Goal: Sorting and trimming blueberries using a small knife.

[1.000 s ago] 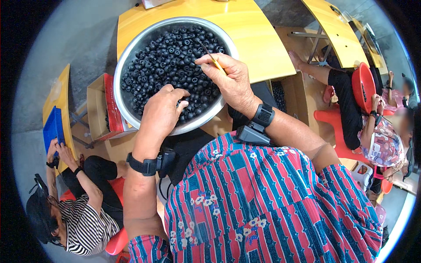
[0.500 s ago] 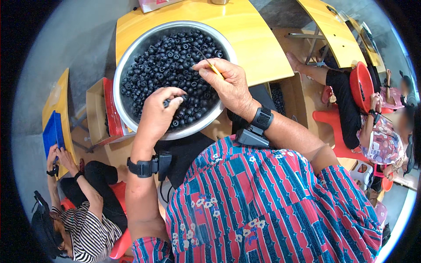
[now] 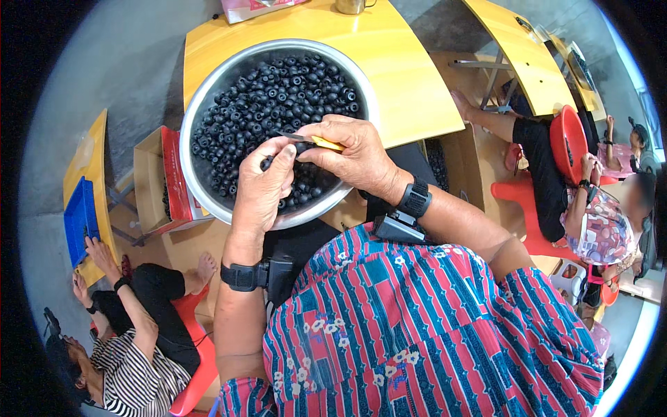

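A large metal basin [image 3: 188, 118] holds a heap of small black ring-shaped parts [image 3: 278, 94], each round with a hole. Above its near side, my left hand [image 3: 260, 184] is closed, pinching one black part [image 3: 302, 148] between thumb and fingers. Another black part [image 3: 266, 162] shows at the side of that hand. My right hand [image 3: 358, 154] grips a small knife [image 3: 328, 143] by its yellow handle. Its thin dark blade points left and lies against the pinched part, close to my left fingertips.
The basin rests at the near edge of a yellow table [image 3: 410, 90], with a metal cup [image 3: 353, 6] at the back. An open carton [image 3: 151, 182] stands left, another [image 3: 464, 156] right. Co-workers sit at both sides, near a blue tray [image 3: 78, 212] and a red basin [image 3: 571, 146].
My hands have come together: the left moved slightly right, the right came lower, and the knife blade now meets the part. The left co-worker's hands have moved apart.
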The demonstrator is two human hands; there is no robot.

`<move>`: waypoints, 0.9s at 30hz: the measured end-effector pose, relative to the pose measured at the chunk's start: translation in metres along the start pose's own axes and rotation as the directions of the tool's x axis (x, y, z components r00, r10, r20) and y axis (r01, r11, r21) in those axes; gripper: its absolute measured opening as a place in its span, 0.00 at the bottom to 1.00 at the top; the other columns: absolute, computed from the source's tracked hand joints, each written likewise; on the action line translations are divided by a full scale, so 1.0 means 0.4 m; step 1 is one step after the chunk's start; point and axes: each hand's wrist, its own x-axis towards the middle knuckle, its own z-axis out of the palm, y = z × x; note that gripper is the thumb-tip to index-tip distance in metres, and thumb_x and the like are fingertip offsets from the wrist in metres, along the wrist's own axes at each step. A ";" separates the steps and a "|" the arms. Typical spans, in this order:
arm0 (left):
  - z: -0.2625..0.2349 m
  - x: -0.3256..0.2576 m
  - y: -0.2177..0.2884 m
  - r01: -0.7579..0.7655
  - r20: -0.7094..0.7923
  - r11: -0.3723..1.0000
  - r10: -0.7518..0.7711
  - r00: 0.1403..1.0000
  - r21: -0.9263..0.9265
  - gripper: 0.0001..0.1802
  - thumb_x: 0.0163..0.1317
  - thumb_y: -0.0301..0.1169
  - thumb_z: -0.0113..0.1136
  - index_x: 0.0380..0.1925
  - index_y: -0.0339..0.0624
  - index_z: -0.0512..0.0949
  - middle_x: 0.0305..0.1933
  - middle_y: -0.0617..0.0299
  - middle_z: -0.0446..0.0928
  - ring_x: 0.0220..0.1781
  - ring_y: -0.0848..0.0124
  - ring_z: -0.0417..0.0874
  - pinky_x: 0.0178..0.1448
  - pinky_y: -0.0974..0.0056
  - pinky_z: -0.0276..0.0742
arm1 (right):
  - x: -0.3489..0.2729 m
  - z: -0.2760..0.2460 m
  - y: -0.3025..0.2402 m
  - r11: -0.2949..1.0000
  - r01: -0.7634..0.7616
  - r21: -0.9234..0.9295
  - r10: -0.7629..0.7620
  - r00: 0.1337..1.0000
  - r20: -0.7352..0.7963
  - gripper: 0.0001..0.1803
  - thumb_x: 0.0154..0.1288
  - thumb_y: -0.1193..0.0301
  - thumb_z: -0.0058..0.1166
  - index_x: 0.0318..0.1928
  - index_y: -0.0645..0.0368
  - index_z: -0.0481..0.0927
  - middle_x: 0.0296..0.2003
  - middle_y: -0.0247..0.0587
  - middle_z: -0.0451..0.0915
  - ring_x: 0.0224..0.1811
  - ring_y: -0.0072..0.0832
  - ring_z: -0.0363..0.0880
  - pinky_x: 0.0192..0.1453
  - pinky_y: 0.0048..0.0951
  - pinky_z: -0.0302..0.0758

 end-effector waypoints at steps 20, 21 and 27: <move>0.021 0.011 -0.029 0.061 0.066 0.938 -0.041 0.997 -0.341 0.13 0.67 0.33 0.57 0.48 0.42 0.72 0.28 0.69 0.68 0.24 0.82 0.64 0.23 0.78 0.58 | 0.001 -0.013 0.007 0.955 -0.133 0.266 0.143 0.990 -0.019 0.12 0.57 0.74 0.63 0.43 0.61 0.83 0.36 0.38 0.83 0.42 0.22 0.80 0.48 0.24 0.76; 0.019 0.009 -0.030 0.030 0.065 0.950 -0.010 0.998 -0.310 0.13 0.67 0.33 0.57 0.48 0.42 0.72 0.28 0.70 0.67 0.23 0.82 0.64 0.23 0.78 0.58 | 0.003 -0.013 0.008 0.955 -0.132 0.266 0.142 0.990 -0.019 0.12 0.57 0.74 0.63 0.43 0.61 0.83 0.36 0.38 0.83 0.42 0.22 0.80 0.48 0.24 0.76; 0.023 0.005 -0.028 -0.043 0.053 0.977 0.055 0.997 -0.207 0.12 0.68 0.33 0.56 0.48 0.41 0.71 0.27 0.71 0.67 0.21 0.83 0.63 0.23 0.78 0.57 | 0.004 -0.006 0.012 0.951 -0.102 0.291 0.085 0.994 0.068 0.13 0.57 0.73 0.63 0.43 0.61 0.82 0.38 0.40 0.83 0.41 0.24 0.81 0.47 0.25 0.76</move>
